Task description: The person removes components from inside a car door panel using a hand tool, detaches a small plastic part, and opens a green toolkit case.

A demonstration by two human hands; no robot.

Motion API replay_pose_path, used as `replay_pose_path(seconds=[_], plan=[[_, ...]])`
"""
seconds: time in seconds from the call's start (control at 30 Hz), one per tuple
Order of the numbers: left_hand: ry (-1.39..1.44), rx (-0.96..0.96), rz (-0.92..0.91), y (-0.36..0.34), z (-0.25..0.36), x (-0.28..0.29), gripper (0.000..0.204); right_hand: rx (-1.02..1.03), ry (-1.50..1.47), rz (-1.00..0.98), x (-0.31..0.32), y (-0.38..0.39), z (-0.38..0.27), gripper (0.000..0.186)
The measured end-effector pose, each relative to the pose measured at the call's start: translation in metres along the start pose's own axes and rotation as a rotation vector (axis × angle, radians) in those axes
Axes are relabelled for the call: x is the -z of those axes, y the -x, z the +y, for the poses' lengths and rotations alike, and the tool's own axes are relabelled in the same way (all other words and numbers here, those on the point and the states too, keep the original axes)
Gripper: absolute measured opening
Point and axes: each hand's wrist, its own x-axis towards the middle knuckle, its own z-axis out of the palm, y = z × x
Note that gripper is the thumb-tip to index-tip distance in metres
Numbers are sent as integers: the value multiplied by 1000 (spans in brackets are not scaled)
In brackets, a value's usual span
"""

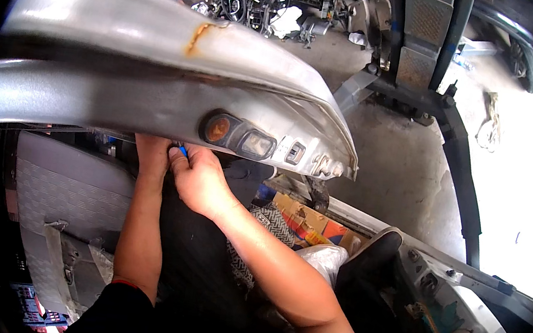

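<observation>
In front of me a silver vehicle door or body panel [173, 106] spans the upper left. My right hand [198, 181] is closed just under its lower edge, thumb and fingers together on a small blue object [182, 151]; only a blue bit of it shows, so its kind is unclear. Close by on the left, my left hand [152, 155] reaches up to the same edge. Its fingers disappear behind the panel. Above and right of my hands, the panel's edge carries a round orange piece [217, 129] and a pale rectangular lens [257, 145].
A grey seat or trim panel [82, 189] stands left of my arms. Cardboard [300, 218] and a clear plastic bag [325, 260] lie to the right, near a shoe [374, 251]. Beyond are a lift post [424, 35] with its arm [458, 171] and heaped car parts [260, 12].
</observation>
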Motion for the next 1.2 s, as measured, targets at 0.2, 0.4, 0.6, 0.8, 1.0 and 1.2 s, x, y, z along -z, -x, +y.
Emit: replay_pose_path(seconds=[0.2,0.4,0.6,0.8,1.0,1.2], plan=[[14,-34,-13,-3,-1,-1,43,-21,-5,27,-5,2,0,30],[0,-174,9,-8,-18,-2,47,63,61,43,-4,-1,13,31],[50,-184,61,-10,-19,-8,46,99,142,-55,16,-7,20,32],[-152,-238,45,-8,-22,-5,46,10,76,-102,18,-7,18,33],[-214,-289,34,-9,-26,-2,46,-116,149,-151,26,-5,-2,34],[-90,-230,78,-12,-31,7,29,-75,114,-218,26,-8,6,38]])
